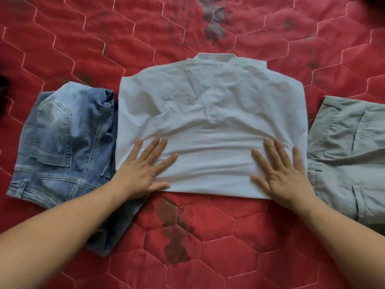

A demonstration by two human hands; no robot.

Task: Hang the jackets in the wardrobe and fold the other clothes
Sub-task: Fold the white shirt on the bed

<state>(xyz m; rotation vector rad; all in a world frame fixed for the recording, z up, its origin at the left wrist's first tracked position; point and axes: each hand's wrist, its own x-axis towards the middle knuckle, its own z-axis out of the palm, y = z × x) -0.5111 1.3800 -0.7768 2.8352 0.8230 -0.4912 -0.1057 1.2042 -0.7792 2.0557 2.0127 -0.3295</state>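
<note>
Three garments lie in a row on the red quilted bed (229, 236): folded blue jeans (62, 140) left, white shirt (208, 113) centre, grey-green trousers (345, 155) right, apparently folded. Left hand (143, 170) and right hand (279, 172), fingers spread flat and gripping nothing, press the shirt's near edge. Folding looks nearly finished; no jackets or wardrobe in view.

Red quilted bedspread (229, 236) stitched in pale hexagons and blotched with dark stains, bearing in a row folded faded-blue denim jeans (62, 142) toward its left side, a folded white cotton shirt (208, 101) just beside them in the middle, and folded grey-green trousers (343, 153) on the right.
</note>
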